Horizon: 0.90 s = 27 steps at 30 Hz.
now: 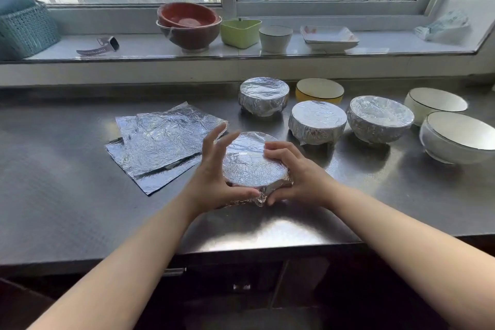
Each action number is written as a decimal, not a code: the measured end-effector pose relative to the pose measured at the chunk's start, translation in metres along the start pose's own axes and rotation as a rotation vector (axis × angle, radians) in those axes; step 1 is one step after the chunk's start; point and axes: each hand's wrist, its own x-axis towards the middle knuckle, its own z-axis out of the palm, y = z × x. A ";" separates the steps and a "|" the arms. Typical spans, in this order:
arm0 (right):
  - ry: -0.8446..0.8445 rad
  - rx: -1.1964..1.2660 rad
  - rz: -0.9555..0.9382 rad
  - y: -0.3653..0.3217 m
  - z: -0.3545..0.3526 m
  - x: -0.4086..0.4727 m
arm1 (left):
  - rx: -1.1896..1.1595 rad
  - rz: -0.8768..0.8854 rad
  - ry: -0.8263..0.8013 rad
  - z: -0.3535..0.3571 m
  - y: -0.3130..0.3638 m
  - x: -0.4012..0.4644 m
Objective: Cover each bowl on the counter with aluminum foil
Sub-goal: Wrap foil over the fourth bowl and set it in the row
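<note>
At the front of the worktop (80, 142) the foil-covered bowl (251, 161) is getting its wrap pressed in — the right hand (297, 177) curls its fingers over the rim, the left hand (214, 177) thumbs the near fold with fingers spread apart. Next, I judge, comes a fresh sheet from the foil stack (160, 142) for the yellow bowl (320, 90) or the two white bowls (455, 136) — all uncovered.
</note>
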 end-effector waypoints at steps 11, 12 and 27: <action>0.102 0.221 0.154 -0.008 0.018 -0.005 | -0.331 -0.179 0.021 0.011 -0.007 -0.016; 0.112 0.235 0.170 -0.009 0.019 -0.005 | -0.321 -0.183 0.007 0.011 -0.010 -0.016; 0.150 0.314 0.176 -0.012 0.033 -0.008 | -0.185 -0.290 -0.136 0.008 -0.017 -0.018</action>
